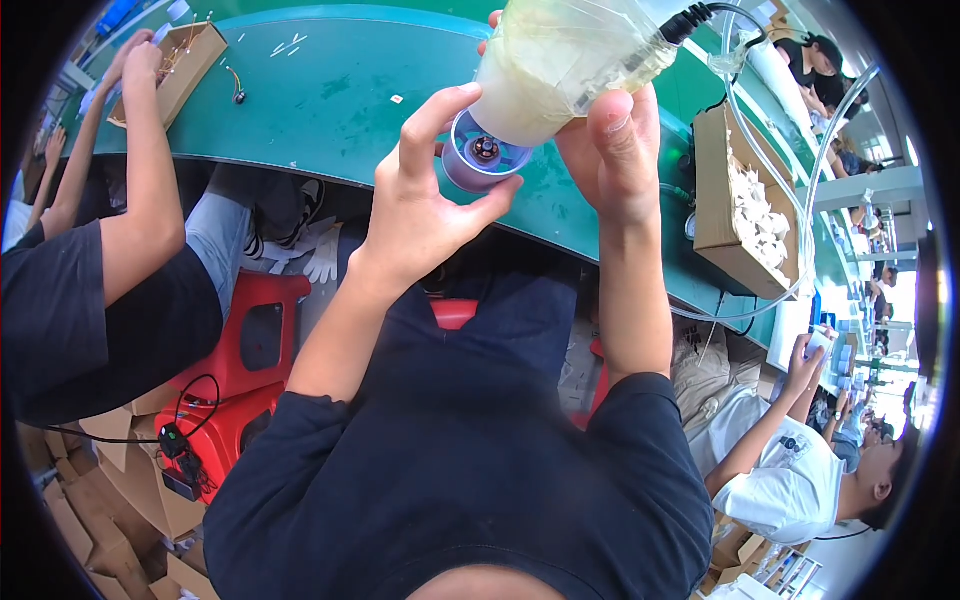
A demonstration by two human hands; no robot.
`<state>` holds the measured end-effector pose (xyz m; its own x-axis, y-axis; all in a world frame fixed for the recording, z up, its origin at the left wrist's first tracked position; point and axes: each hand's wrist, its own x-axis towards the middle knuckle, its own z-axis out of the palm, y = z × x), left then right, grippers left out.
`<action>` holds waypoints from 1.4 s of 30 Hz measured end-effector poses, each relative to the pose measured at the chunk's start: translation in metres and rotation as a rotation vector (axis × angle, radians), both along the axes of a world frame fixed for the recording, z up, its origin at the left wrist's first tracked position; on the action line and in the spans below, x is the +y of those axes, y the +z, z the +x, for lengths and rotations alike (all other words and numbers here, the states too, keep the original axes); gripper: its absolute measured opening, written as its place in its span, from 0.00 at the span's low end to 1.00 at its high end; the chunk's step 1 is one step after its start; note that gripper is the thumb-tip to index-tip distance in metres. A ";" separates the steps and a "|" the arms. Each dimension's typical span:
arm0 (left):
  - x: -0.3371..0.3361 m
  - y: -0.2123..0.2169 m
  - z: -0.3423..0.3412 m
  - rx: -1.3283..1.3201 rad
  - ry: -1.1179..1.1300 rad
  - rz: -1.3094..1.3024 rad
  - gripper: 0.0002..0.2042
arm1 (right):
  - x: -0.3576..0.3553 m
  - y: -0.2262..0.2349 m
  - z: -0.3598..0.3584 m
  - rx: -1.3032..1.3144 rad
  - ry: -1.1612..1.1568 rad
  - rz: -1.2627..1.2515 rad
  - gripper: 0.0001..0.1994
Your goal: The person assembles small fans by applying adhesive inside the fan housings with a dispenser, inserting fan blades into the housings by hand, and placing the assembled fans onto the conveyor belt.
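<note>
- The left hand [425, 195] was clamped around one purple-blue cup [480, 181], thumb and index finger on opposite sides, near the front edge of the green desk [330, 105].
- The cup's mouth faced up toward the camera, its axis tilted, one dark round part [485, 149] seated inside.
- The right hand [622, 150] was clamped on one bulky, pale-wrapped object [560, 70]; its long axis slanted from the cup to the upper right, where one black cable [686, 22] left it.
- Its lower end overlapped the cup's rim in view; contact could not be told.
- Two cardboard boxes stood on the desk: the left box [203, 75] held wired parts, the right box [713, 185] uncountable white pieces [752, 215].
- One small wired piece [238, 96] lay near the left box.
</note>
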<state>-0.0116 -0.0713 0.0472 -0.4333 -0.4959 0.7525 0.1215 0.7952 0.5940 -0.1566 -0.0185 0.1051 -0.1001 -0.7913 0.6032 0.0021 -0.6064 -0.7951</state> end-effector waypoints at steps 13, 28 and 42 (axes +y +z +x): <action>0.005 -0.004 0.001 -0.029 -0.010 0.094 0.43 | 0.003 -0.010 -0.014 -0.022 -0.088 -0.016 0.41; 0.022 -0.034 0.005 0.033 -0.098 0.196 0.41 | 0.112 0.043 -0.149 1.496 -1.147 1.130 0.15; 0.038 -0.038 0.007 -0.069 -0.230 0.130 0.43 | 0.079 0.032 -0.227 0.850 -1.031 1.126 0.13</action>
